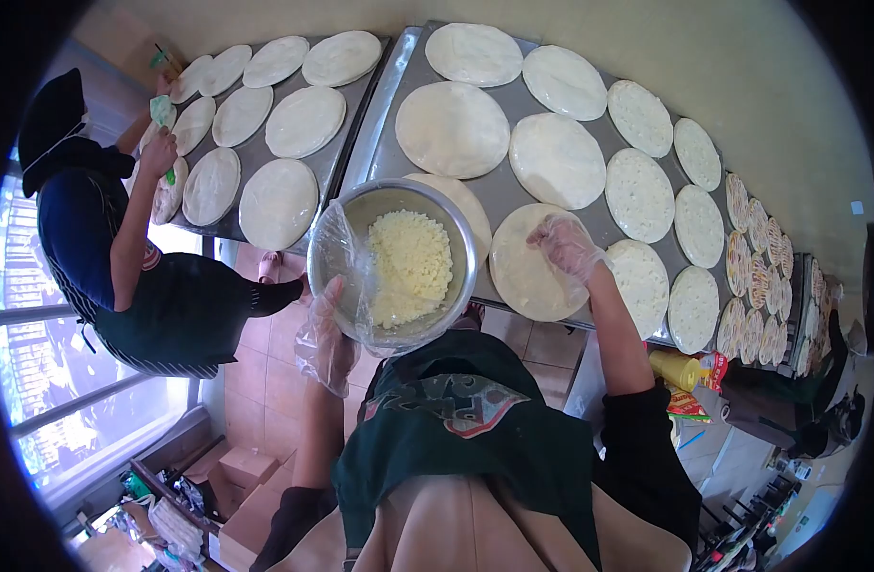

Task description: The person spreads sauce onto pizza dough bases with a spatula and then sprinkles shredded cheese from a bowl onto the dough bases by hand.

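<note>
My left hand (330, 343), in a clear plastic glove, grips the near left rim of a metal bowl (466, 224). The bowl is partly lined with clear plastic film (337, 253) and holds crumbly, pale yellow grated cheese (410, 267). Over a round dough base (528, 286) is my gloved right hand (563, 246), its fingers bunched together and pointing down. Whatever the fingers hold is hidden. Right beside it lies a dough base dotted with white crumbs (637, 286). Another base (451, 195) is partly covered by the bowl.
Several more dough bases (451, 129) cover the metal table (380, 133). Topped rounds (756, 248) lie at its right end. At the left table a co-worker (122, 219) holds a green-handled tool (161, 112). Another person (790, 410) stands at the right. Cardboard boxes (251, 496) sit low left.
</note>
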A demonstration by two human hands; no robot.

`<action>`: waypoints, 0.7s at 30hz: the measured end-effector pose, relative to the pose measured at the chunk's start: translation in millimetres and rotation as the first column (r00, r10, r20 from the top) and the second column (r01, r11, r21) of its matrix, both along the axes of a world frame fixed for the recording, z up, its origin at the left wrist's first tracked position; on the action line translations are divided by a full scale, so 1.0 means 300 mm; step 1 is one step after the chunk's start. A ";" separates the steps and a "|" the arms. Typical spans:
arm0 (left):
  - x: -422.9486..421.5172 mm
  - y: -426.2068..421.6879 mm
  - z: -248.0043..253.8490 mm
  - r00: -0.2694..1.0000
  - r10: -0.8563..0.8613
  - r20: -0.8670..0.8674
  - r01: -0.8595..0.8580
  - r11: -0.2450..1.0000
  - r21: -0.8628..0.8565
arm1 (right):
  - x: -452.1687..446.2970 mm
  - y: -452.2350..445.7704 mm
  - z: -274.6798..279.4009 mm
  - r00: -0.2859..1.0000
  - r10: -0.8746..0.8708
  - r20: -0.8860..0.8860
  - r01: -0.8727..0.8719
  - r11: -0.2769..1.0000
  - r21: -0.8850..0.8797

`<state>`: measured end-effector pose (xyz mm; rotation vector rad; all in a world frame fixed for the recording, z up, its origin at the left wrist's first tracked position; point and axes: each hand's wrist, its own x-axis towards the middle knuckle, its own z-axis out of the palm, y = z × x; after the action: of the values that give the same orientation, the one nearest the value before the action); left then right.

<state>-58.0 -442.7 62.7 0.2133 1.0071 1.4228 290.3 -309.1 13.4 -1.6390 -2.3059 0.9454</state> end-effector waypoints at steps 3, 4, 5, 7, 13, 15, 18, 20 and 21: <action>0.025 0.021 0.011 1.000 0.016 0.025 -0.016 1.000 -0.013 | 0.027 -0.002 0.037 1.000 -0.022 -0.019 0.020 0.995 -0.101; 0.038 0.034 0.025 1.000 0.016 0.010 -0.016 1.000 -0.003 | 0.038 0.000 0.043 0.999 -0.026 -0.043 0.020 0.990 -0.140; 0.049 0.045 0.032 1.000 0.016 -0.005 -0.016 1.000 0.007 | 0.060 0.006 0.033 0.999 -0.028 -0.043 0.022 0.989 -0.143; 0.058 0.063 0.024 1.000 0.011 0.010 -0.011 1.000 -0.003 | 0.110 0.020 0.014 0.982 0.185 -0.031 -0.179 0.974 0.138; 0.095 0.099 0.022 0.999 0.004 -0.051 -0.006 0.999 -0.033 | 0.123 0.013 0.113 0.999 -0.042 0.000 0.042 0.998 -0.052; 0.109 0.111 0.026 0.990 -0.009 -0.140 0.008 1.000 -0.009 | 0.125 0.014 0.097 0.999 0.035 -0.029 -0.033 0.998 0.054; 0.133 0.132 0.043 0.999 0.039 -0.012 -0.040 0.997 -0.062 | 0.168 0.010 -0.031 0.985 0.142 -0.098 -0.126 0.980 0.155; 0.144 0.134 0.045 0.998 0.013 -0.055 -0.014 1.000 -0.017 | 0.180 0.018 -0.058 0.983 0.173 -0.060 -0.169 0.983 0.072; 0.155 0.135 0.057 0.996 0.008 -0.087 -0.009 1.000 -0.011 | 0.168 0.035 -0.036 0.982 0.185 0.022 -0.185 0.983 -0.007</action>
<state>-11.4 -402.0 80.0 0.2650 1.0885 1.4252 340.8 -298.7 2.6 -1.4633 -2.5083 0.9731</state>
